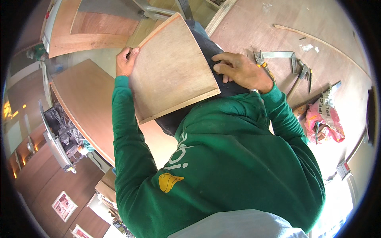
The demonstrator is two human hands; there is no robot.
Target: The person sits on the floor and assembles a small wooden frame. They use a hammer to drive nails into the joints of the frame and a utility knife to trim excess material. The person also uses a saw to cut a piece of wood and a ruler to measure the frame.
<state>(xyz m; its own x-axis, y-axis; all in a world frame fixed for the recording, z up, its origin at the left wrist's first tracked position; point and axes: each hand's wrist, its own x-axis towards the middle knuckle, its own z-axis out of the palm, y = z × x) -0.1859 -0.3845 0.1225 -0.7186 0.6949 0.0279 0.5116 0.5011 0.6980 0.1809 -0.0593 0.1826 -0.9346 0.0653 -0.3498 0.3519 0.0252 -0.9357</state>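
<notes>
A flat wooden panel [170, 65] with thin raised strips along its edges lies tilted across my lap. My left hand [126, 61] grips its left edge, the thumb on the face and the fingers curled around the strip. Off the panel's right edge, my right hand [242, 70] hovers over my dark trousers with its fingers loosely bent and apart. Nothing shows between those fingers. Close to the right wrist, yellow-handled pliers [260, 59] lie on the wooden worktop [246, 29].
On the worktop to the right are a hammer [297, 81], a metal bracket-shaped piece [278, 54], a thin wooden strip [309, 37] and a crumpled pink and white bag [326, 115]. A large brown board [85, 91] stands at my left, near a machine with cables [63, 129].
</notes>
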